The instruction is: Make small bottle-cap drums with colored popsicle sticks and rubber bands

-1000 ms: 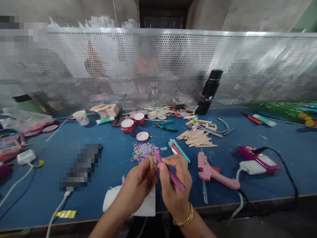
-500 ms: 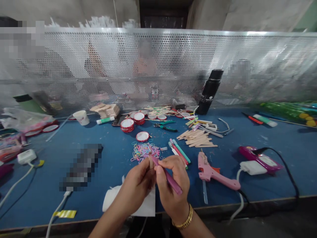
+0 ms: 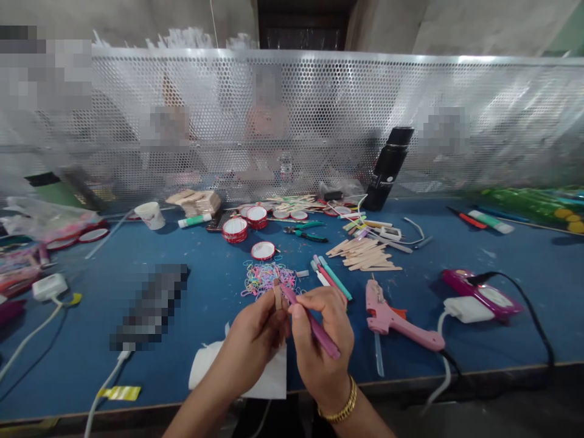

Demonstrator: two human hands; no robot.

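My left hand (image 3: 255, 334) is closed around a flat wooden craft stick (image 3: 278, 298), held upright with its top end showing. In my right hand (image 3: 323, 340) is a purple marker pen (image 3: 323, 334), gripped like a pencil, its tip close to the stick's upper part; I cannot tell whether it touches. Beyond both hands lies a heap of small coloured elastic bands (image 3: 269, 278). Several felt-tip pens (image 3: 332, 277) rest to the right of the heap. Beneath my left wrist is a white paper sheet (image 3: 269, 380).
A pink glue gun (image 3: 387, 319) lies to the right, near a magenta device (image 3: 483, 295) with a cable. More craft sticks (image 3: 365, 254), green pliers (image 3: 306, 232) and red-rimmed discs (image 3: 263, 250) lie farther back. A phone (image 3: 152, 307) is left; a black bottle (image 3: 389, 169) stands by the perforated screen.
My right hand has shifted slightly to the right with the marker pen, and the pen's tip has moved a little away from the stick. My left hand stays almost still.
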